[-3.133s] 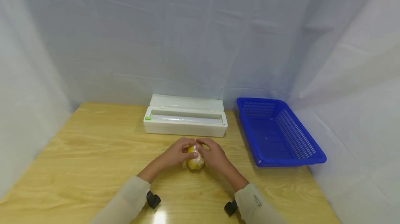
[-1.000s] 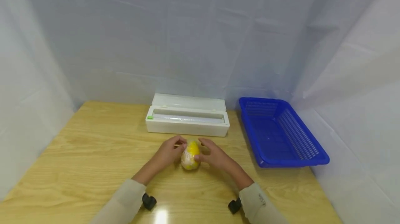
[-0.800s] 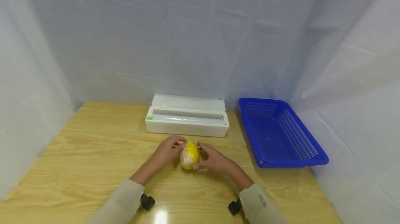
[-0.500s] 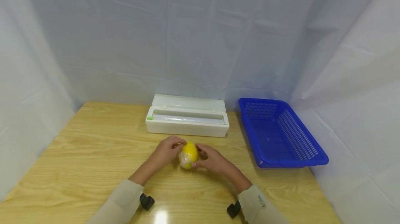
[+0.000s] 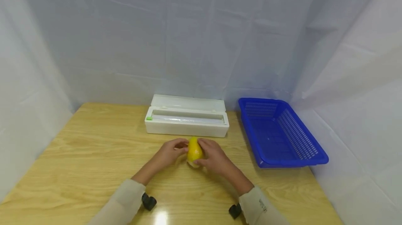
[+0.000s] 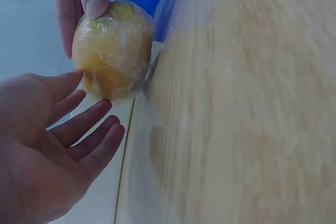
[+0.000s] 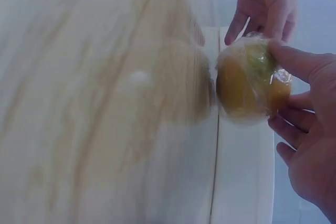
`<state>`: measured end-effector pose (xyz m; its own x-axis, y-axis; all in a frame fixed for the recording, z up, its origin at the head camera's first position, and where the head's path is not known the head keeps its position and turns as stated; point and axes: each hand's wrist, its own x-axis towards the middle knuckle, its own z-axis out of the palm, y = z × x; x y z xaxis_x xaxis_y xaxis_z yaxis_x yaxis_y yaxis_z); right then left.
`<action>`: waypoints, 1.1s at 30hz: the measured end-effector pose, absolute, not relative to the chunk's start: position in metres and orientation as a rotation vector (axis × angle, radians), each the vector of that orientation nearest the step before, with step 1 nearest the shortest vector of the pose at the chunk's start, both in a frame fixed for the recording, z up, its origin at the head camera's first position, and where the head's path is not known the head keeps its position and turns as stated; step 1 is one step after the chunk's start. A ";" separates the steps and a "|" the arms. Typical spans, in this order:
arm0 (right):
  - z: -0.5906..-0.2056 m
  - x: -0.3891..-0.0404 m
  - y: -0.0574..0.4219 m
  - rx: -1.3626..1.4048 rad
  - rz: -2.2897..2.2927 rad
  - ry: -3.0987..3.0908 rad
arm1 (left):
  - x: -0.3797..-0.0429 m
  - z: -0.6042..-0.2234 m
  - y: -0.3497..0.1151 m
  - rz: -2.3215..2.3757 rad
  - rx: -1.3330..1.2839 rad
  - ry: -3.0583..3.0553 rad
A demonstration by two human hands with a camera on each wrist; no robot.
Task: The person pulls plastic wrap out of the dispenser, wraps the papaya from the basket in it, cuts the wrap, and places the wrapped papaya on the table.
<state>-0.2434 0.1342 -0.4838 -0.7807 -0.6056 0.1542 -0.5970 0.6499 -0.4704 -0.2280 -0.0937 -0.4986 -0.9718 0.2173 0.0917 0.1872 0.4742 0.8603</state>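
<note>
A yellow, pear-shaped fruit (image 5: 194, 151) wrapped in clear cling film is between both hands, low over the table. My right hand (image 5: 215, 157) grips it from the right; in the right wrist view the thumb lies across the filmed fruit (image 7: 247, 85) with fingertips beneath. To its left is my left hand (image 5: 168, 153). Its fingers are spread and loosely bent in the left wrist view, the thumb tip at the edge of the wrapped fruit (image 6: 113, 51); whether it touches is hard to tell. Creased film shows over the fruit in both wrist views.
Behind the hands stands a white cling film box (image 5: 186, 129), lid raised, a roll inside and a green slider at its left end. A blue plastic basket (image 5: 292, 164) sits at the right of the wooden table (image 5: 94, 155). White sheets surround the table.
Since about a second ago the fruit has been turned, so its plain yellow side faces up instead of the whitish bunched film. Lately it has shifted slightly right and away with the right hand.
</note>
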 end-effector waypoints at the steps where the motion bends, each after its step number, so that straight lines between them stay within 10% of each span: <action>1: -0.483 -0.243 0.133 -1.065 -0.755 2.861 | -0.229 -0.499 -0.094 1.546 0.377 2.667; 33: -0.491 -0.251 0.144 -0.786 -1.137 2.602 | -0.235 -0.504 -0.104 1.692 0.480 2.300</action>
<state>-0.2511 0.1445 -0.4914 -0.8400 -0.5416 0.0330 -0.3922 0.5640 -0.7267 -0.2355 -0.1036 -0.5042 -0.9157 0.4019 -0.0033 0.1166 0.2735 0.9548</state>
